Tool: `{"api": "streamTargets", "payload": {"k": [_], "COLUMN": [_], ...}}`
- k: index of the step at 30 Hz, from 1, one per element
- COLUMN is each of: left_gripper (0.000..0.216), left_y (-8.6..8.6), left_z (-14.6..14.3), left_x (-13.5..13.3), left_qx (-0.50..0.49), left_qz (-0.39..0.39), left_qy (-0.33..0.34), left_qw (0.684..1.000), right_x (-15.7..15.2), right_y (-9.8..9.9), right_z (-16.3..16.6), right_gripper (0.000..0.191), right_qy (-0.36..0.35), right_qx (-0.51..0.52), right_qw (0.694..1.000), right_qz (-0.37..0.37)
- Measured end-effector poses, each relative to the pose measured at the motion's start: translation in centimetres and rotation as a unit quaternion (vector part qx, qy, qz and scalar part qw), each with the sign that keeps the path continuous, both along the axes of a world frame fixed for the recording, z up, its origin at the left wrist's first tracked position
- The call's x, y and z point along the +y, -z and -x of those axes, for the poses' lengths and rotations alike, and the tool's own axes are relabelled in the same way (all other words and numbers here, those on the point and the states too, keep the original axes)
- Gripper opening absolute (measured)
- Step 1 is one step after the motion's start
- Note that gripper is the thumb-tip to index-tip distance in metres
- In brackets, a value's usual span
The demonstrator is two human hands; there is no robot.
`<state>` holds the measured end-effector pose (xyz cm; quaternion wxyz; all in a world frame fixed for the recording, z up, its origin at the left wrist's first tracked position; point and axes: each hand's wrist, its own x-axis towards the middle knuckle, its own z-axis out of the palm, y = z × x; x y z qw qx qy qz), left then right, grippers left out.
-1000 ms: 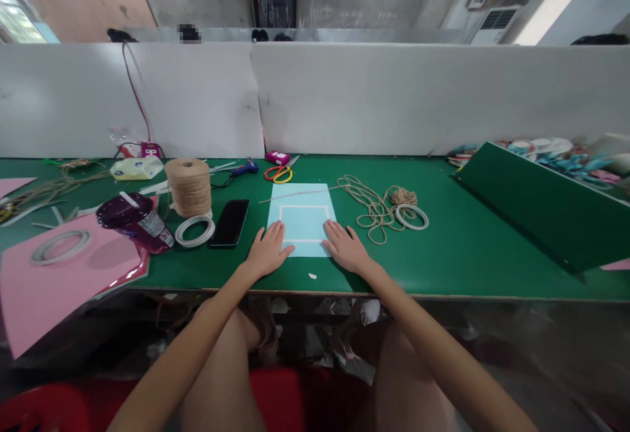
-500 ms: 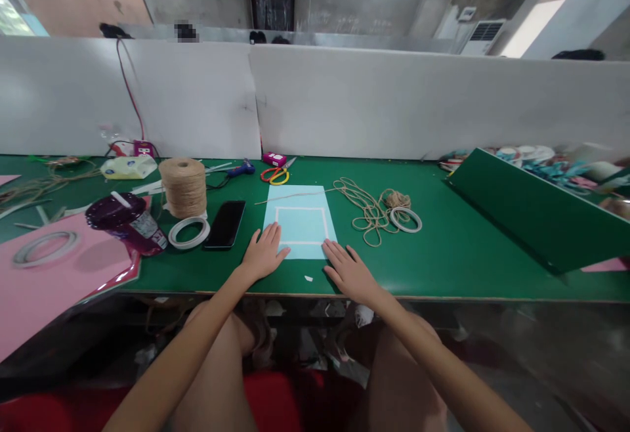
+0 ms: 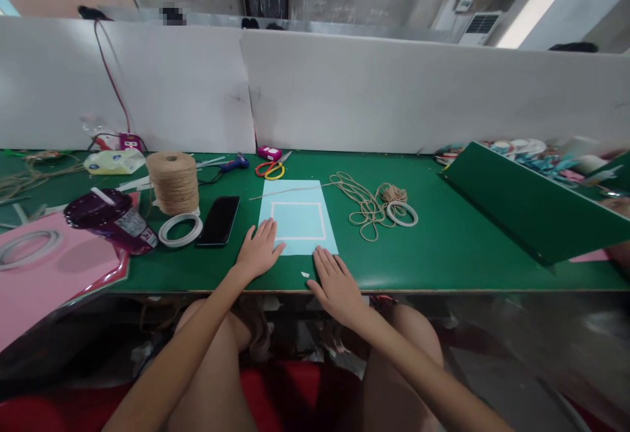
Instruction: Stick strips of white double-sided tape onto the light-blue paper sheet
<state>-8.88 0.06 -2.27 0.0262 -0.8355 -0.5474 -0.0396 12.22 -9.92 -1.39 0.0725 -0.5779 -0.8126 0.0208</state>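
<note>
A light blue sheet of paper lies flat on the green table, with a rectangle of white tape strips on it. My left hand rests flat on the sheet's lower left edge, fingers stretched out and holding nothing. At the lower right edge lies my right hand, open, its fingertips at the paper's near border. Just left of that thumb is a small white scrap. One end of a jute twine crosses the top of the sheet; the rest is loosely looped to the right.
Left stand a twine spool, a purple cup, a tape roll and a phone. Scissors lie behind the sheet. Another tape roll is at the right, before a leaning green board. A white partition closes the back.
My right hand has slid off the sheet's right side toward me and slightly left. My left hand stays on the paper. The view has shifted a little.
</note>
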Motion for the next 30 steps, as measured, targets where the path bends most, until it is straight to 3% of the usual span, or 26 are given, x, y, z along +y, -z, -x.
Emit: {"api": "streamTargets", "payload": {"k": [8,12,20,30], "left_gripper": [0.052,0.051,0.047,0.045], "left_y": [-0.1,0.2,0.9,0.0], "left_z": [0.1,0.4,1.0,0.8], "left_x": [0.0,0.1,1.3,0.8], "left_qx": [-0.025,-0.05,-0.108,-0.137], "left_qz": [-0.019,-0.028,-0.033,-0.005], "left_qy": [-0.006,-0.004,-0.024,-0.04], "left_qw": [0.999,0.998,0.993,0.99], "right_x": [2.6,3.9,5.0,4.8], "right_y": [-0.7,-0.9,-1.2,-0.3], "right_z": [3.8,4.3,4.5,1.2], "right_gripper": [0.069,0.07,0.064,0.058], "right_qy": [-0.125,-0.127,-0.119,-0.067], "right_qx": [0.042,0.049,0.027,0.017], "right_qw": [0.99,0.989,0.992,0.998], "right_qz": [0.049,0.064,0.024,0.003]}}
